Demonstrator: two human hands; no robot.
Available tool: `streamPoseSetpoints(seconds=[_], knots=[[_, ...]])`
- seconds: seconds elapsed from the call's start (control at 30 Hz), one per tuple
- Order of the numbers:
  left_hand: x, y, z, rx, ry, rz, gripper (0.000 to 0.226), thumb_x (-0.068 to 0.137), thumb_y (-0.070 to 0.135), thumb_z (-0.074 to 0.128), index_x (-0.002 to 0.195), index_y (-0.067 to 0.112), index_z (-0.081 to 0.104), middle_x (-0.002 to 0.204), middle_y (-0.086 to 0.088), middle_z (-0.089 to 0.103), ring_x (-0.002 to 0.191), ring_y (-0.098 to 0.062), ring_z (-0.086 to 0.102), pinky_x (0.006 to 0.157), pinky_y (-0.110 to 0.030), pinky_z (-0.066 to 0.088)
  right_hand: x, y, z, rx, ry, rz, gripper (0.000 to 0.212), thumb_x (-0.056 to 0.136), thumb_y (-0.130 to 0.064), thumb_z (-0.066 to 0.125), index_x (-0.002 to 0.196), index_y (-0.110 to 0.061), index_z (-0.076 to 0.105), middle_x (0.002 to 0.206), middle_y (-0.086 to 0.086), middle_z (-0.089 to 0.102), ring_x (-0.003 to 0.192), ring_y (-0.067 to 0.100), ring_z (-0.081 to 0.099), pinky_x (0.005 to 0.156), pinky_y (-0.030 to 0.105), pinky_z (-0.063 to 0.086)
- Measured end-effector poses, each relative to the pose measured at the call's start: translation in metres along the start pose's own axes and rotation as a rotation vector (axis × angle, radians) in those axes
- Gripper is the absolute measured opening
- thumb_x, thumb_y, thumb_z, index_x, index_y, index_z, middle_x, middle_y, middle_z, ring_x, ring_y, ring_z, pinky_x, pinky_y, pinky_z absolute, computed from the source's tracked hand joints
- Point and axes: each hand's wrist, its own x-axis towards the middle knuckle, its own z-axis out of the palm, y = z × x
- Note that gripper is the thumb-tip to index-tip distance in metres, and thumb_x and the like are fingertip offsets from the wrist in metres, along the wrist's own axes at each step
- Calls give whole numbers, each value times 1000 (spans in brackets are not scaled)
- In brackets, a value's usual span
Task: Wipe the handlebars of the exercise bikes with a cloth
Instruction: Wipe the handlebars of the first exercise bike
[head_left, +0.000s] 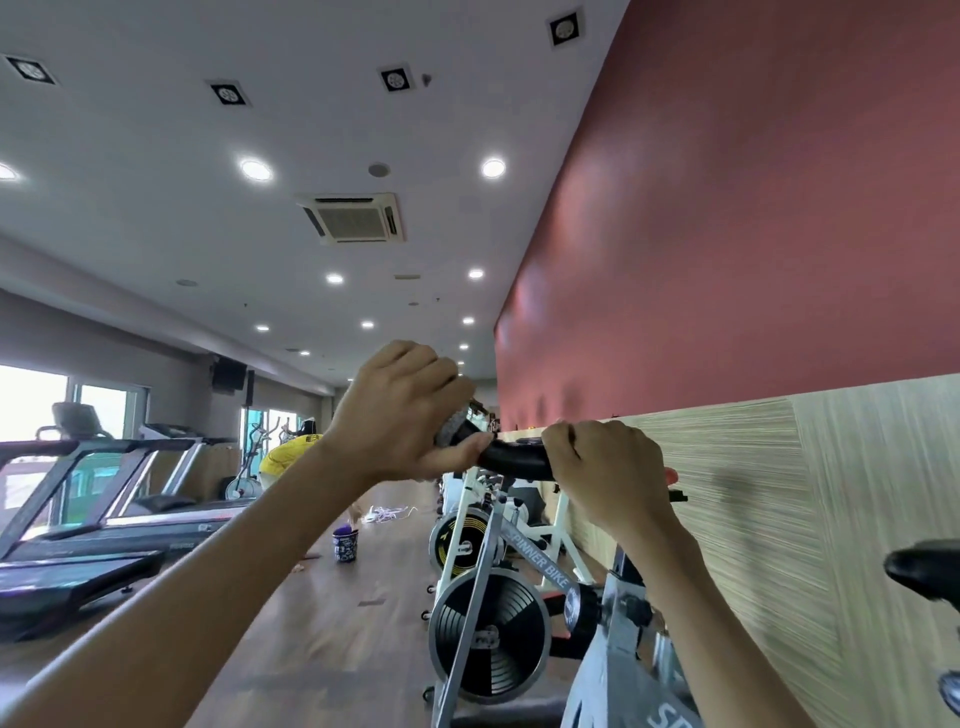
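The left grip (400, 410) was curled round a grey cloth (451, 428) at the end of a black handlebar (514, 460); the right grip (602, 467) clasped the bar beside it, above a row of exercise bikes (488, 634). The bunched cloth looked liable to slip off the curved end, leaving patches unwiped.

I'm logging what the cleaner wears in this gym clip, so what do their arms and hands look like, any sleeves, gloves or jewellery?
Both arms are bare: the left forearm and right forearm show no sleeve as far as the frame reaches. The left hand and right hand wear no gloves, and no watch, band or ring shows on either.
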Motion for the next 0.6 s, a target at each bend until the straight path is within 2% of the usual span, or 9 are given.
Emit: streamPoseSetpoints(seconds=[0.07, 0.13, 0.2, 0.27, 0.33, 0.4, 0.5, 0.53, 0.6], knots=[[-3, 9, 6, -6, 91, -90, 60, 96, 55, 30, 79, 10, 66, 76, -6, 62, 71, -27, 56, 79, -39, 43, 0, -1, 0, 1, 9, -2, 53, 93, -34, 21, 48, -12, 39, 43, 2, 33, 46, 23, 36, 50, 29, 34], [-13, 26, 15, -40, 183, -268, 61, 98, 52, 25, 96, 9, 68, 100, -12, 66, 98, -31, 60, 100, -44, 39, 0, -1, 1, -15, 33, 3, 51, 86, -37, 17, 48, -12, 40, 43, 2, 35, 46, 23, 37, 49, 28, 31], [-21, 47, 25, -143, 270, -495, 58, 100, 51, 21, 121, 10, 56, 131, -13, 52, 131, -32, 42, 118, -46, 20, -2, -1, 3, -27, 65, -2, 50, 85, -37, 16, 46, -13, 36, 41, 1, 32, 44, 23, 35, 45, 27, 24], [-21, 68, 32, -316, 371, -709, 54, 103, 48, 22, 136, 10, 39, 149, -12, 30, 148, -30, 16, 123, -42, 7, -2, -1, 6, -32, 107, -8, 50, 83, -39, 11, 43, -16, 30, 38, -2, 26, 40, 22, 31, 44, 25, 19], [-14, 79, 34, -476, 466, -862, 56, 104, 47, 23, 145, 10, 26, 159, -14, 12, 152, -30, -1, 124, -42, 3, -1, 1, 9, -36, 128, -1, 49, 80, -41, 9, 42, -17, 30, 37, -3, 25, 39, 21, 30, 44, 24, 18], [-5, 84, 31, -573, 500, -957, 59, 104, 47, 23, 152, 13, 15, 163, -14, -2, 152, -28, -8, 124, -40, 1, 0, 2, 10, -45, 125, 6, 49, 82, -38, 13, 42, -17, 31, 38, -3, 27, 39, 22, 33, 44, 24, 22], [3, 98, 24, -675, 498, -1095, 64, 102, 39, 28, 156, 17, 0, 163, -11, -17, 152, -18, -14, 121, -21, -4, 0, 0, 9, -42, 135, 5, 49, 83, -38, 14, 41, -17, 28, 38, -3, 23, 39, 20, 28, 45, 23, 18], [6, 109, 22, -694, 492, -1124, 66, 102, 40, 28, 156, 17, -4, 163, -8, -21, 151, -17, -17, 119, -19, -6, 0, -2, 8, -38, 134, 11, 48, 83, -38, 15, 41, -17, 27, 38, -3, 21, 38, 18, 24, 46, 24, 16], [9, 131, 21, -747, 476, -1137, 72, 102, 49, 27, 156, 18, -10, 162, -2, -26, 150, -16, -21, 120, -27, -6, -2, -5, 5, -20, 121, 30, 45, 83, -34, 20, 41, -17, 24, 38, -2, 21, 38, 16, 20, 47, 24, 14]])
